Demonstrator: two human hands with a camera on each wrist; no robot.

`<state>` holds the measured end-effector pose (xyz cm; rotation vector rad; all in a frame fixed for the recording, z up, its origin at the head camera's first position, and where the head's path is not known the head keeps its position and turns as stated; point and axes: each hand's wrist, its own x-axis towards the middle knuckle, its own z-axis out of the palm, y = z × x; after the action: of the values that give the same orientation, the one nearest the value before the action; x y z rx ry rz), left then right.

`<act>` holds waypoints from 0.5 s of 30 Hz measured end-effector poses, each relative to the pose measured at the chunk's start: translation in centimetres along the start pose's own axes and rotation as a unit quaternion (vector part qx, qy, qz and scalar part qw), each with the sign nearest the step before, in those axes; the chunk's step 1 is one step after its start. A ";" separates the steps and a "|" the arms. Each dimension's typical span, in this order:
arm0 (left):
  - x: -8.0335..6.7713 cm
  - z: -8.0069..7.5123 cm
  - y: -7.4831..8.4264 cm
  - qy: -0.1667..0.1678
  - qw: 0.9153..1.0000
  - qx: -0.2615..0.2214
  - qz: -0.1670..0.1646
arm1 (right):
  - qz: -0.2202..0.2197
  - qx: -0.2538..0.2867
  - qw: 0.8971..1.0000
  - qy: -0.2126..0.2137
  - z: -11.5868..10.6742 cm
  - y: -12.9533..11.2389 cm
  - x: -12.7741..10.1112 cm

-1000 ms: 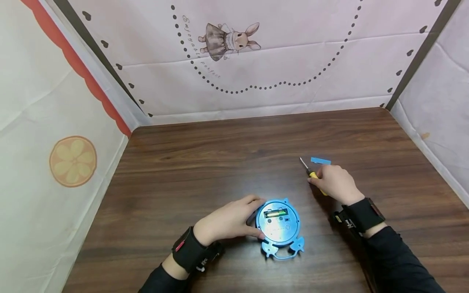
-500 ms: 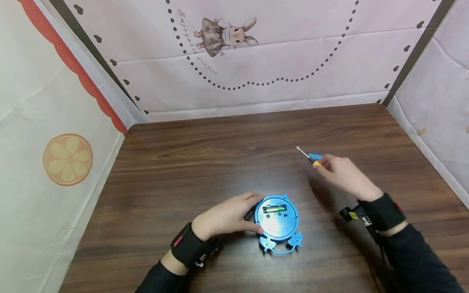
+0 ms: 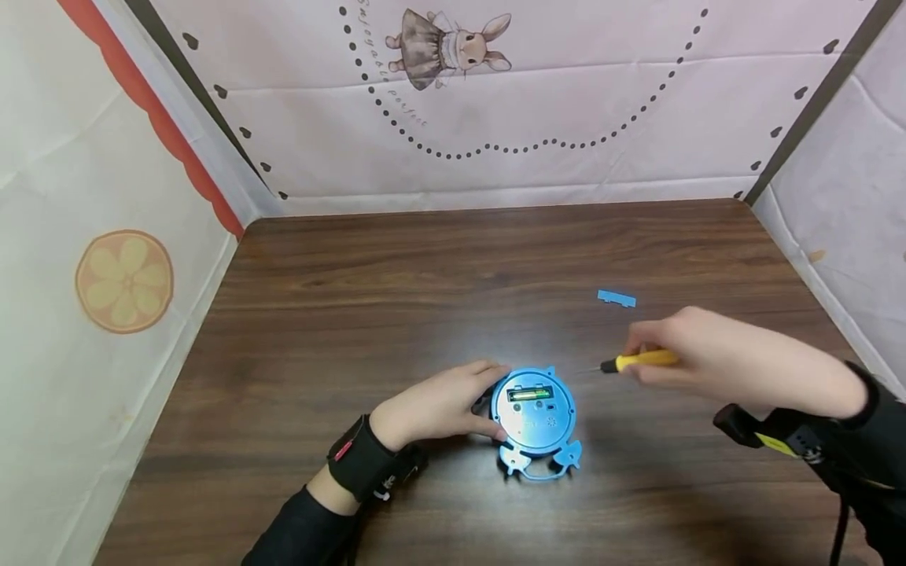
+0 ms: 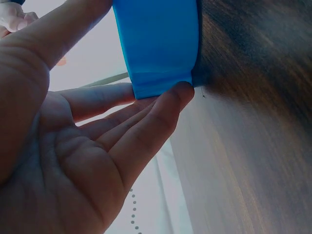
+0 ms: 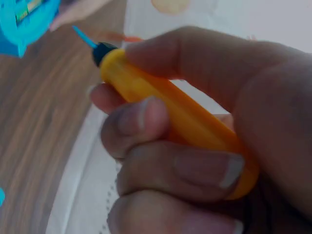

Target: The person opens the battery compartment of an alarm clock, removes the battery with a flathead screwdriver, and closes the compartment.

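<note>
On the near half of the desk lies a device, with a battery in the slot in the far half of its upper face and the left hand at its left edge. To its right, the right hand holds a screwdriver, the shaft pointing left toward the device but apart from it. Farther back, behind the screwdriver, a strip lies on the desk, before the rear cloth wall.
</note>
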<state>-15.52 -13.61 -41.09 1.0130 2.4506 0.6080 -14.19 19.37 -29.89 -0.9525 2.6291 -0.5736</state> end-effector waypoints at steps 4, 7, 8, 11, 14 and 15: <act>0.0 0.0 -0.2 0.000 1.000 -0.006 0.003 | -0.002 -0.004 0.999 -0.048 1.1 -0.7 1.6; 0.1 0.1 -0.4 0.000 1.000 -0.007 0.010 | -0.002 -0.004 0.998 -0.065 1.8 -0.6 2.2; 0.0 0.1 -0.4 -0.001 1.000 -0.007 0.011 | -0.001 -0.004 0.998 -0.070 2.0 -0.5 2.4; -0.1 0.1 -0.4 -0.003 1.000 -0.003 0.013 | 0.000 -0.010 0.997 -0.079 2.4 -0.5 2.9; -0.3 0.0 -0.4 -0.005 1.000 0.005 0.012 | 0.015 -0.018 0.996 -0.089 2.7 -0.9 3.5; -0.3 0.0 -0.4 -0.006 1.000 0.008 0.012 | 0.022 -0.021 0.995 -0.094 2.8 -1.1 3.8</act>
<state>-15.56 -14.10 -41.24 1.0508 2.4388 0.5901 -15.31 15.41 -32.31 -0.9115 2.4956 -0.3998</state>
